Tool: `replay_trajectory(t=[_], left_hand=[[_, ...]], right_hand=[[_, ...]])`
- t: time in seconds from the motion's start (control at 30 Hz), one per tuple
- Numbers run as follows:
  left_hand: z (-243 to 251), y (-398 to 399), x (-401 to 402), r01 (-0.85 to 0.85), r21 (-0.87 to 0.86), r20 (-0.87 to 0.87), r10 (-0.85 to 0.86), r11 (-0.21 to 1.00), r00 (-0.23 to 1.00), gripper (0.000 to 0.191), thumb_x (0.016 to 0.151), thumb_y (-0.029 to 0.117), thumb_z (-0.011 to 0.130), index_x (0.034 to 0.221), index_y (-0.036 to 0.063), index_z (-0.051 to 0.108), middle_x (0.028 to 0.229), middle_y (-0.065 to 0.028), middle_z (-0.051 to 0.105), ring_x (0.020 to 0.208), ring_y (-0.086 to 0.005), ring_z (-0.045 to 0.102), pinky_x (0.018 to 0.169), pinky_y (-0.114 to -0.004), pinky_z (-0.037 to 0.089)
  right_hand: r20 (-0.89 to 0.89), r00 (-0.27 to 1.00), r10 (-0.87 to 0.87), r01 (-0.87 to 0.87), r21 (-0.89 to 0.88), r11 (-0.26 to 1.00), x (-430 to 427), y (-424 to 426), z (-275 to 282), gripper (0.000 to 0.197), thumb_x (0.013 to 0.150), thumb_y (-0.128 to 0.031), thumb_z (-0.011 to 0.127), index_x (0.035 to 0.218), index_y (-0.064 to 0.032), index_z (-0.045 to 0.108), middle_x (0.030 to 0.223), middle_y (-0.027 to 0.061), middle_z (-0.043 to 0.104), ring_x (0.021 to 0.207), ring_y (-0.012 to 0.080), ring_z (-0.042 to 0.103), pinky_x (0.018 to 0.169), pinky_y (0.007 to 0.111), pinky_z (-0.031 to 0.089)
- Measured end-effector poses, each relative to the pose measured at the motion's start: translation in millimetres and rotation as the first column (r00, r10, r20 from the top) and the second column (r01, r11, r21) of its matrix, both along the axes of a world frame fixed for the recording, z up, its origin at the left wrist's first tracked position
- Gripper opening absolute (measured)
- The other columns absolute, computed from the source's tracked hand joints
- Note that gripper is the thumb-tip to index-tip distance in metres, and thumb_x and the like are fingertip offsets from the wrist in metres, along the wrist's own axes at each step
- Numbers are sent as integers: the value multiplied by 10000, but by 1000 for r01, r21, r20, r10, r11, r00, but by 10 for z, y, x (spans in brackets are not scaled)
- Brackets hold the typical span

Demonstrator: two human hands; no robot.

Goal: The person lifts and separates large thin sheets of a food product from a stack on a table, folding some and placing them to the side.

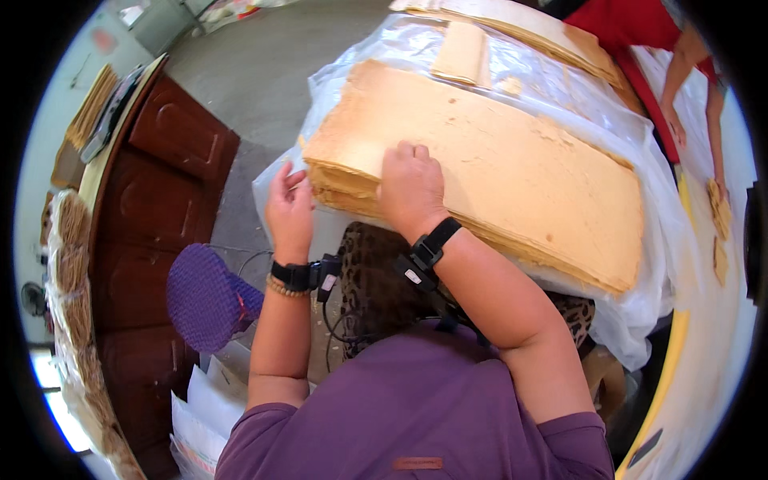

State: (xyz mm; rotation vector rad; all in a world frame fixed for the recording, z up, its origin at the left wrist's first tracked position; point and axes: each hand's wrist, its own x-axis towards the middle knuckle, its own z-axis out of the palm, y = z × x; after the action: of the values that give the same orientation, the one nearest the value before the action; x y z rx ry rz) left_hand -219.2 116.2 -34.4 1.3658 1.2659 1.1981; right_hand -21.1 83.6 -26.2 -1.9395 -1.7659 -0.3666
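A thick stack of thin yellowish sheets, which look like dried tofu skin, lies before me on clear plastic sheeting. My right hand rests on top of the stack by its near edge, fingers curled down. Whether it pinches a sheet is hidden by the hand itself. Just off the left end of the stack is my left hand, its fingers loosely bent and apart, with nothing seen in them. Layered, ragged sheet edges show between the two hands. Both wrists carry black straps with small devices.
Beyond the stack lie a folded bundle of sheets and another sheet pile. A person in red works at right, a hand on small yellowish pieces. A dark wooden cabinet and a purple woven item are at left.
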Motion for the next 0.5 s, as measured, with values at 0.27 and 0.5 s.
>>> replay_trajectory(t=[0.27,0.5], left_hand=[[126,-286,287,190,-114,140,-173,975,975,456,1036,167,574,1452,4,483,1186,-123,703,935,-132,676,757,-250,550],[245,-272,697,406,-253,377,-297,878,878,414,1035,244,609,1331,-39,548,1147,-145,703,948,-194,715,773,-283,583]], right_hand=[[-172,978,118,-161,-261,952,518,153,406,129,814,-149,648,801,-70,750,838,160,719,799,354,713,733,461,579],[-177,978,114,-156,-243,957,268,-293,274,145,859,-132,648,990,-90,695,1000,107,702,973,302,683,833,410,548]])
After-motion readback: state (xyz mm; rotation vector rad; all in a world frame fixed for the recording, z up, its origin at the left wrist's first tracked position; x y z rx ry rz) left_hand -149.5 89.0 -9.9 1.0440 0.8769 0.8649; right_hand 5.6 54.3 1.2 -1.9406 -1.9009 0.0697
